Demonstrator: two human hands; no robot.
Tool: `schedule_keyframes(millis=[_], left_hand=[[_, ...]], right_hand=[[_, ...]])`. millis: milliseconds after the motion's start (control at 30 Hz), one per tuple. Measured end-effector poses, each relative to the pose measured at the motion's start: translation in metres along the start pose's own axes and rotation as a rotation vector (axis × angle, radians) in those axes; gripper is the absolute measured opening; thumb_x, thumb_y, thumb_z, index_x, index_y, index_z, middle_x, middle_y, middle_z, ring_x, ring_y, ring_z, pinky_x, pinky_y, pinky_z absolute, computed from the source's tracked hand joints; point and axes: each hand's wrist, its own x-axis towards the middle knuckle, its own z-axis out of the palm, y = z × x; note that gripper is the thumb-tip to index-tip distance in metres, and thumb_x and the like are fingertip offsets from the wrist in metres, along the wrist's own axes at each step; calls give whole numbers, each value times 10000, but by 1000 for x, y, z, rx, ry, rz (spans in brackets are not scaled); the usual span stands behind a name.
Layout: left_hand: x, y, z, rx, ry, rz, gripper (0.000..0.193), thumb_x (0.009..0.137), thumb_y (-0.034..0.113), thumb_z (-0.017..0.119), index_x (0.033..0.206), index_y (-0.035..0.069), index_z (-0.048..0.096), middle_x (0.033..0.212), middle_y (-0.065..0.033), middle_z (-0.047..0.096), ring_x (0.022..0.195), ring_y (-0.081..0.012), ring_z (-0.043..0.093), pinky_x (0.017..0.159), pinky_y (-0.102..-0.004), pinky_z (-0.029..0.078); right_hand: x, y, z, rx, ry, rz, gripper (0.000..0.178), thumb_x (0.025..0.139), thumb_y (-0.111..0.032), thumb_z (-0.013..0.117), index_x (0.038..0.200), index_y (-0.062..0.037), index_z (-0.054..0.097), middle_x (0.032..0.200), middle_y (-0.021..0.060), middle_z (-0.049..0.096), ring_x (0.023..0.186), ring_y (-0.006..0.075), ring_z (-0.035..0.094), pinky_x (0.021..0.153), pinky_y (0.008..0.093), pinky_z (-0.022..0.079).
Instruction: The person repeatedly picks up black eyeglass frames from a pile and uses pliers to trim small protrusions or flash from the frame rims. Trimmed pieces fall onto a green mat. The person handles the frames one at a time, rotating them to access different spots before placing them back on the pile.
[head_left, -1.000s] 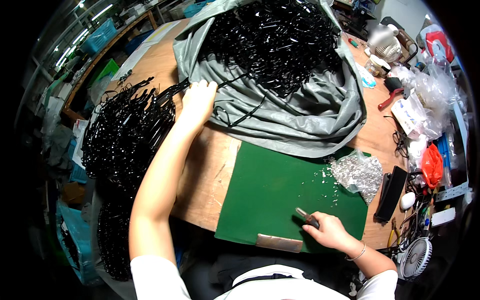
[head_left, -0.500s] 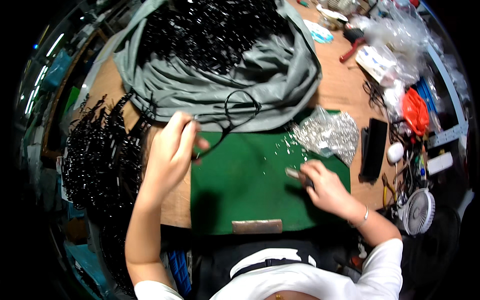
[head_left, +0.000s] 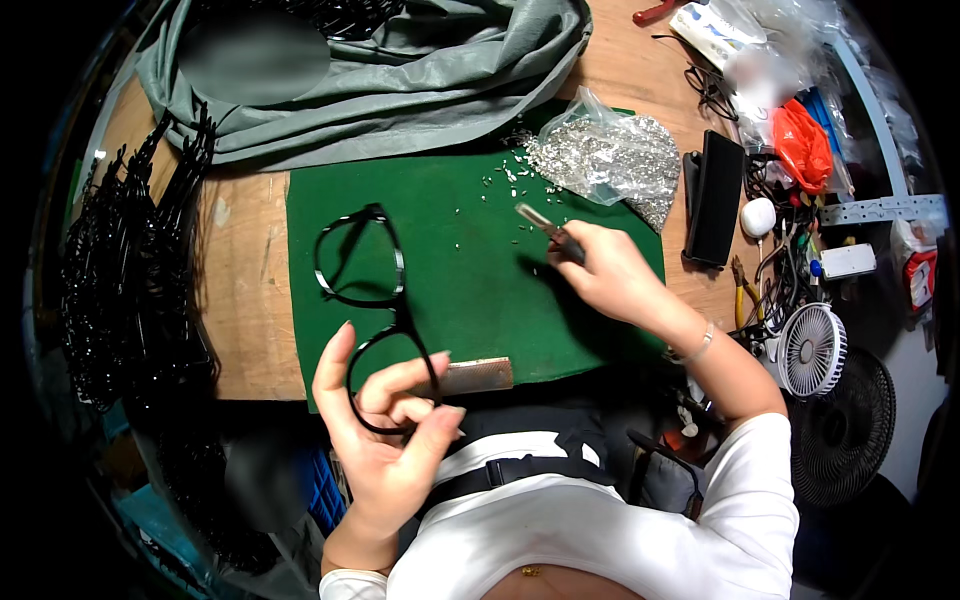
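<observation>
A black eyeglass frame (head_left: 404, 318) is held up near the front left of the green mat (head_left: 450, 300), with the fingers of my left hand (head_left: 385, 425) closed around its nearer rim. Over the right half of the mat, my right hand (head_left: 620, 275) grips a small hand tool (head_left: 540, 221) with a dark handle and a pale, flat tip pointing left and away. Beyond that tip, tiny silver pieces (head_left: 512, 176) lie scattered beside a clear plastic bag (head_left: 615, 160) full of similar bits. A worn metal plate (head_left: 480, 376) sits at the mat's front edge.
Grey cloth (head_left: 430, 95) is bunched at the back, with glossy black pieces in it. Many more black strips (head_left: 125, 270) are heaped at the left. Along the right are a black case (head_left: 715, 200), yellow-handled pliers (head_left: 740, 290), a white fan (head_left: 811, 350) and cables.
My left hand has brought the eyeglass frame nearer my body and turned palm up. The view has shifted, so the table appears farther up and left. My right hand still holds the tool.
</observation>
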Motion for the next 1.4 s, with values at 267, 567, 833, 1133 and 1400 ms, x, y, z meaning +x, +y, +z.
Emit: schedule_keyframes(millis=[267, 567, 833, 1133, 1400], left_hand=[[-9, -9, -6, -139, -127, 29, 973, 633, -90, 663, 1336, 79, 11, 1031, -195, 527, 674, -96, 560, 710, -232, 462], [-6, -4, -1, 84, -92, 236, 955, 662, -108, 626, 1328, 58, -39, 1125, -251, 459, 765, -146, 588, 746, -268, 467], [5, -30, 17, 220, -24, 270, 865, 684, -119, 602, 1319, 25, 33, 1192, -217, 441, 827, -156, 574, 756, -255, 482], [1, -32, 21, 296, -15, 312, 853, 696, -128, 573, 1320, 60, 22, 1225, -201, 410, 906, -138, 528, 821, -242, 454], [7, -13, 15, 11, -164, 48, 838, 713, -107, 587, 1315, 76, 34, 1217, -185, 437, 986, -159, 517, 865, -288, 452]], right_hand=[[-2, -3, 26, -218, 20, -22, 149, 695, -78, 593, 776, 0, 494, 768, 157, 532, 769, 328, 530, 680, 413, 428], [-7, -9, 36, -336, 111, -113, 169, 676, -60, 593, 798, -7, 489, 771, 151, 533, 767, 308, 534, 667, 408, 419], [-40, -75, 1, 588, -216, -116, 125, 763, -80, 597, 812, 5, 519, 733, 132, 549, 666, 234, 570, 605, 306, 445], [-41, -81, 7, 1078, -365, 184, 200, 823, -192, 594, 860, -14, 512, 727, 5, 513, 650, 64, 452, 578, 207, 378], [-38, -88, -3, 1164, -560, 261, 210, 845, -225, 567, 883, -30, 500, 773, -19, 502, 717, 39, 438, 661, 205, 389]])
